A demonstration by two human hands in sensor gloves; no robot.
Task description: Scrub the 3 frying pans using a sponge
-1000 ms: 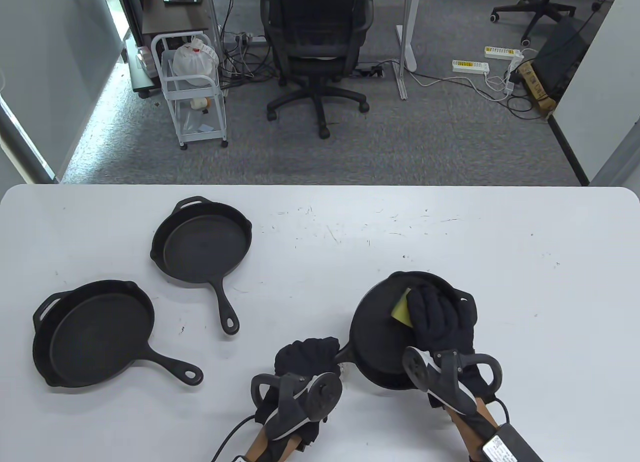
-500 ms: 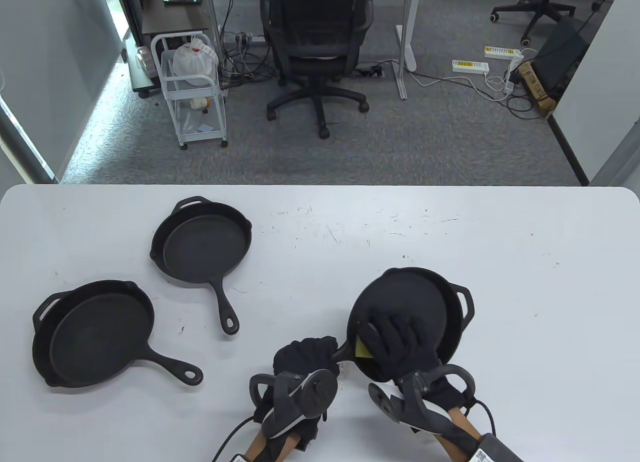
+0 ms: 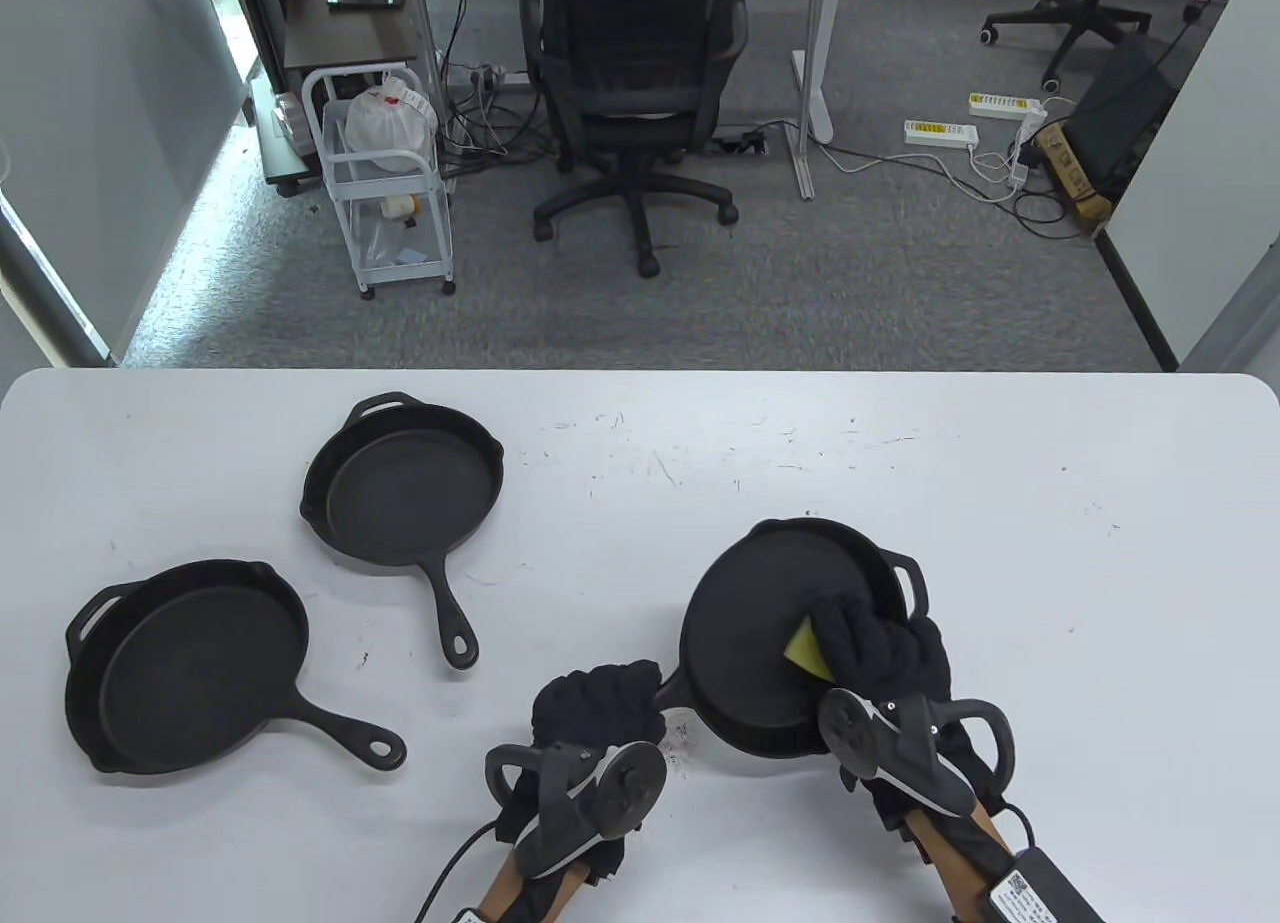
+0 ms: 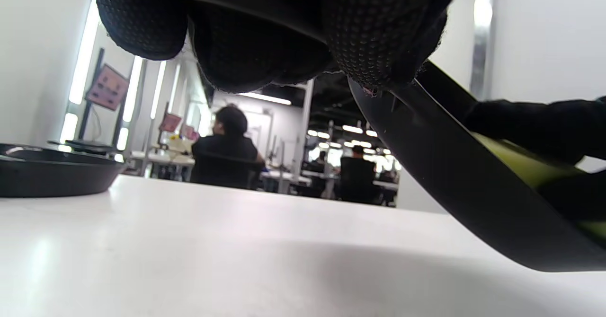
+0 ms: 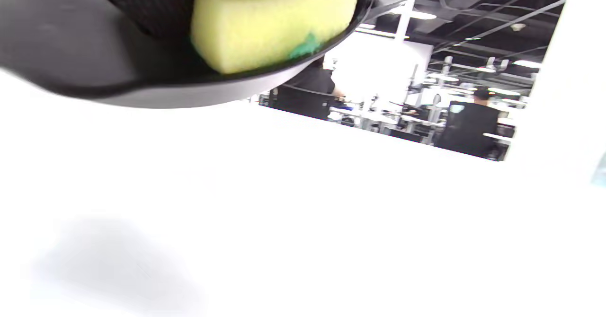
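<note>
Three black cast-iron frying pans are on the white table. The nearest pan (image 3: 760, 633) is tilted, lifted off the table on one side (image 4: 454, 184). My left hand (image 3: 595, 708) grips its handle, which the glove hides. My right hand (image 3: 880, 643) presses a yellow sponge (image 3: 803, 648) with a green underside (image 5: 270, 21) against the pan's inner right side. A second pan (image 3: 405, 493) lies at the table's middle left with its handle toward me. The third pan (image 3: 190, 663) sits at the far left.
The table's (image 3: 1050, 583) right half holds nothing but scratches. Beyond the far edge stand an office chair (image 3: 635, 93) and a white wire cart (image 3: 385, 178). Cables trail from both wrists off the near edge.
My right hand swept the sponge from the pan's far right rim down to its near left, then back to the right side. The pan and my left hand shifted slightly left.
</note>
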